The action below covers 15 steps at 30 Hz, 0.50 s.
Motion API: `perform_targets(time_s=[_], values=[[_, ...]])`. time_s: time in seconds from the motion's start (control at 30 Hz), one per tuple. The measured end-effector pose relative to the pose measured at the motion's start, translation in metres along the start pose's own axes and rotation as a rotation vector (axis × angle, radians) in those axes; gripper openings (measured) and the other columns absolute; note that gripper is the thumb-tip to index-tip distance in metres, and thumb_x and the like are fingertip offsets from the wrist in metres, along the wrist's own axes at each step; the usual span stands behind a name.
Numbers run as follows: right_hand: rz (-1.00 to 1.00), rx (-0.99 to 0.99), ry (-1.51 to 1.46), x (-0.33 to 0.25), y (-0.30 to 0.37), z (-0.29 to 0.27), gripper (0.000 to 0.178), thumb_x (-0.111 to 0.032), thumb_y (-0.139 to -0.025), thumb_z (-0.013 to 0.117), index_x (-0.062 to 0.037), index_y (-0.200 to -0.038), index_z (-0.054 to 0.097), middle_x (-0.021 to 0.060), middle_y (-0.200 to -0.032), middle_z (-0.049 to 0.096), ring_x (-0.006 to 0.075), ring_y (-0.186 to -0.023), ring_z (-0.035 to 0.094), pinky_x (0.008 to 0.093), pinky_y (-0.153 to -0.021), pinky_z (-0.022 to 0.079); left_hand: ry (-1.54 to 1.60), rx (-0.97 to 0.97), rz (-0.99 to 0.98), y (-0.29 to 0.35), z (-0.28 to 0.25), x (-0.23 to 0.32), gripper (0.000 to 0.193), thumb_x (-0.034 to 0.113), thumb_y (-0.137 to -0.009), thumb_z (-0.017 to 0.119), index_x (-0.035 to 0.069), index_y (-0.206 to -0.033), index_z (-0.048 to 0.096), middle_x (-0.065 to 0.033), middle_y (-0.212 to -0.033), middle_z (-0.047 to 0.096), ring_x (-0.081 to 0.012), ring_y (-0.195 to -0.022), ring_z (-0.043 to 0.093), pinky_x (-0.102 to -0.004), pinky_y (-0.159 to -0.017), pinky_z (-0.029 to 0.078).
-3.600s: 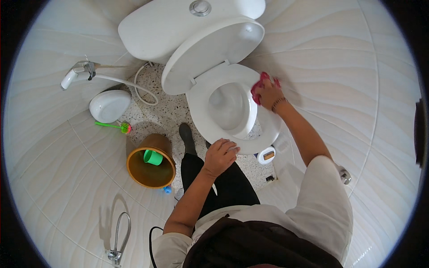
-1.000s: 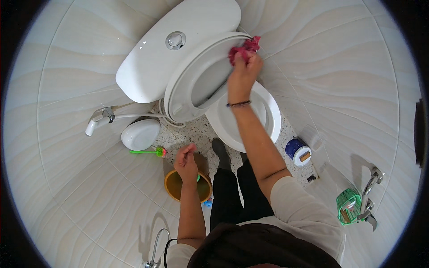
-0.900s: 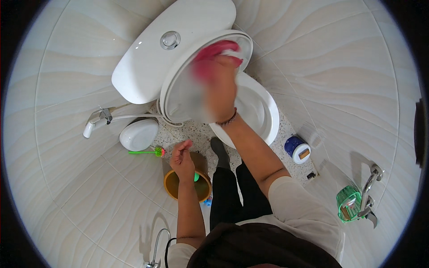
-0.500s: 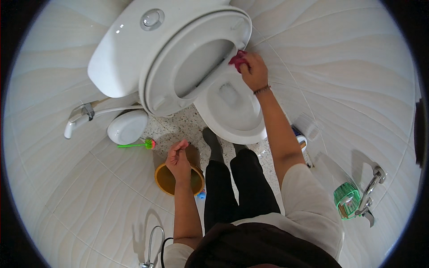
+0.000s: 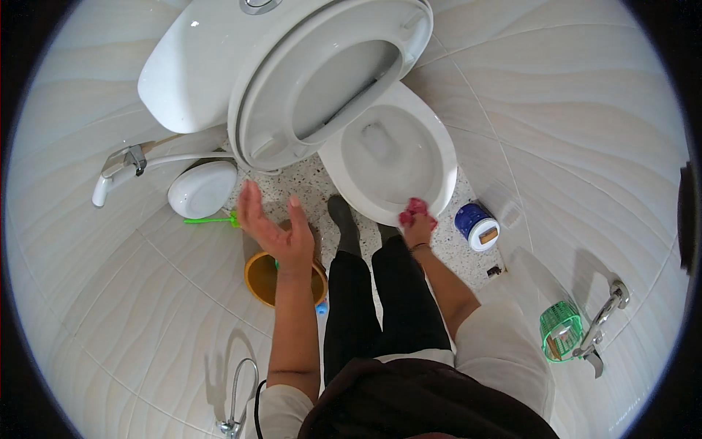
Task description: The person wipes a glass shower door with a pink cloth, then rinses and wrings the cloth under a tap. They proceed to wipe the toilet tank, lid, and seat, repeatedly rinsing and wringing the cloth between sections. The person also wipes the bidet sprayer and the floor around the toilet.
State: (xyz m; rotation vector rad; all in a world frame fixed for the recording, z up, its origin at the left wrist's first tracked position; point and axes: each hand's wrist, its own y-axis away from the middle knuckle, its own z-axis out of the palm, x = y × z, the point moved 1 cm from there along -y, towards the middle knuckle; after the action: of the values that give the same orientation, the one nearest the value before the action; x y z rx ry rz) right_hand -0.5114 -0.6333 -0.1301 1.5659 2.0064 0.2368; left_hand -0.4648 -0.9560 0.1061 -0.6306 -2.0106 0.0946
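Note:
My right hand [image 5: 418, 230] is closed around a dark pink cloth [image 5: 417, 210] at the front rim of the white toilet bowl [image 5: 447, 157]. Behind the bowl, the toilet seat and lid [image 5: 267, 121] stand raised against the cistern [image 5: 183, 73]. My left hand [image 5: 281, 234] hangs in the air with its fingers apart and holds nothing. It is above an orange-brown bucket [image 5: 262, 287], part of which it hides. A green-handled brush [image 5: 208, 220] lies on the floor left of that hand, its head partly covered by my fingers.
A white basin [image 5: 203, 189] rests by the left wall under a bidet sprayer [image 5: 117, 174]. To the right of the bowl stands a blue and white tub [image 5: 477, 227]. A green basket [image 5: 561, 333] hangs from a wall tap [image 5: 603, 314]. Another tap [image 5: 232, 421] is at lower left.
My right hand has carried the cloth from beside the raised seat down to the bowl's front rim. My left hand has risen slightly leftward and its fingers have spread.

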Motion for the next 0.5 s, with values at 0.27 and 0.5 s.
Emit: perform_targets(time_s=[0.27, 0.5], values=[[-0.311, -0.21, -0.44, -0.247, -0.057, 0.037, 0.021, -0.01, -0.072, 0.056, 0.0007, -0.09, 0.055, 0.0185, -0.085, 0.058, 0.0338, -0.084, 0.056, 0.0405, -0.075, 0.044, -0.091, -0.041, 0.35, -0.1, 0.025, 0.043, 0.05, 0.005, -0.079, 0.062, 0.0, -0.124, 0.043, -0.0197, -0.127, 0.036, -0.0301, -0.117, 0.036, -0.0372, -0.095, 0.035], [-0.565, -0.639, -0.895, -0.201, -0.035, 0.008, 0.016, -0.017, -0.08, 0.052, -0.001, -0.084, 0.054, 0.0157, -0.093, 0.059, 0.0286, -0.073, 0.059, 0.0347, -0.066, 0.046, -0.164, -0.036, 0.389, -0.096, 0.025, 0.045, 0.051, 0.002, -0.077, 0.061, 0.002, -0.125, 0.046, -0.0162, -0.117, 0.042, -0.0292, -0.111, 0.039, -0.0348, -0.087, 0.037]])
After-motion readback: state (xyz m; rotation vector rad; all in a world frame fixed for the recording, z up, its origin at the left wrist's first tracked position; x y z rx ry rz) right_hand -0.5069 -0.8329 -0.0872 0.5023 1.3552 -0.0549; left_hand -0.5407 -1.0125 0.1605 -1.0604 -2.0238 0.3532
